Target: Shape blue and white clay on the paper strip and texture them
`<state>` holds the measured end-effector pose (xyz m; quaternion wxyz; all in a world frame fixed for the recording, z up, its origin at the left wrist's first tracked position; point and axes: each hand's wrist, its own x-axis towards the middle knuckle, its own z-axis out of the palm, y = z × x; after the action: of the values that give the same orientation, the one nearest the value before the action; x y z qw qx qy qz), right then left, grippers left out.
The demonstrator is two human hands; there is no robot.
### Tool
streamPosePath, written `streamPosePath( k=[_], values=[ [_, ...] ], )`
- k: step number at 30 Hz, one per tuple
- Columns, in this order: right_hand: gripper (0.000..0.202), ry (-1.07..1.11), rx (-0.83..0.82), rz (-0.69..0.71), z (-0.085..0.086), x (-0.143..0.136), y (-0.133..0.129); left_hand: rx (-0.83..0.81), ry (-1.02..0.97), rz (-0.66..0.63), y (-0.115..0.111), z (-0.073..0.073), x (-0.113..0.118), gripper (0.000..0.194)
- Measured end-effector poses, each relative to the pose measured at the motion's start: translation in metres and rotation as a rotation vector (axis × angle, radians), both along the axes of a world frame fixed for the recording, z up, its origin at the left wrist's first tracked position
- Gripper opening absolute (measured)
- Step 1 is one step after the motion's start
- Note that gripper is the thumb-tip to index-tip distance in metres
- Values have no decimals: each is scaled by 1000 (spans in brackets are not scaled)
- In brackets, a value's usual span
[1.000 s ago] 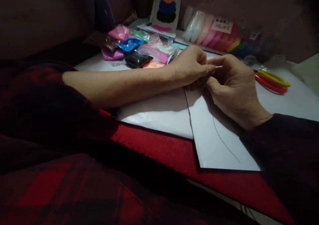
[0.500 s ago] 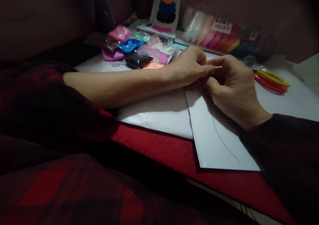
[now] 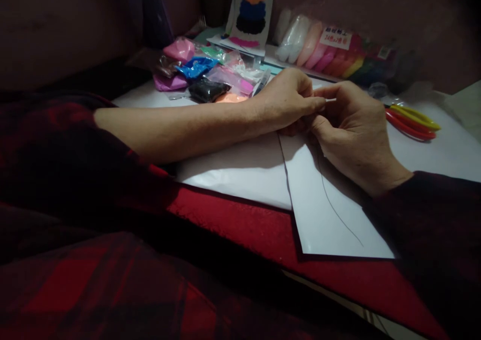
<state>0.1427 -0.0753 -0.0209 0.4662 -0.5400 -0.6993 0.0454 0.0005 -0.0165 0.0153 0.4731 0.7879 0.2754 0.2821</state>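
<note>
My left hand [image 3: 291, 99] and my right hand [image 3: 349, 129] meet above a white paper sheet [image 3: 308, 219]. Both are closed, with thumbs and fingers pinched close together. Whatever lies between the fingertips is too small or hidden to name. Below my right hand, a thin dark curved line [image 3: 332, 207] runs down the sheet. Scissors [image 3: 413, 122] with yellow and red handles lie to the right of my right hand.
Small bags of coloured clay [image 3: 197, 69] are piled beyond my left forearm. A large clear pack of coloured clay [image 3: 330, 49] and a card with painted patches [image 3: 251, 11] stand at the back. The red table edge [image 3: 244, 229] is nearest me.
Both hands keep nearly the same pose. The view has shifted very slightly, and the scissors appear a little farther right.
</note>
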Motion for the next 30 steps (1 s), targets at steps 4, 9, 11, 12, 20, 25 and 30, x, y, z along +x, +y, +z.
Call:
streamPosePath(
  k=[4,9,11,12,20,25,30],
  values=[
    [19,15,-8,15,0,0,0,-8,-1,2,-1,1,0,31],
    [16,-9,-23,-4,0,1,0,-16,7,22,-1,3,0,31],
    [18,-10,-35,-9,0,1,0,-15,13,28,-1,3,1,31],
    [20,-10,-39,-8,0,1,0,-16,15,28,-1,4,1,32],
    [22,4,-31,-2,0,0,-1,-8,7,20,-3,3,1,32],
    [22,-15,-23,3,-1,2,0,-5,3,11,-3,3,2,32],
    [17,-6,-46,21,-1,2,0,-7,22,42,-6,6,1,32]
  ],
)
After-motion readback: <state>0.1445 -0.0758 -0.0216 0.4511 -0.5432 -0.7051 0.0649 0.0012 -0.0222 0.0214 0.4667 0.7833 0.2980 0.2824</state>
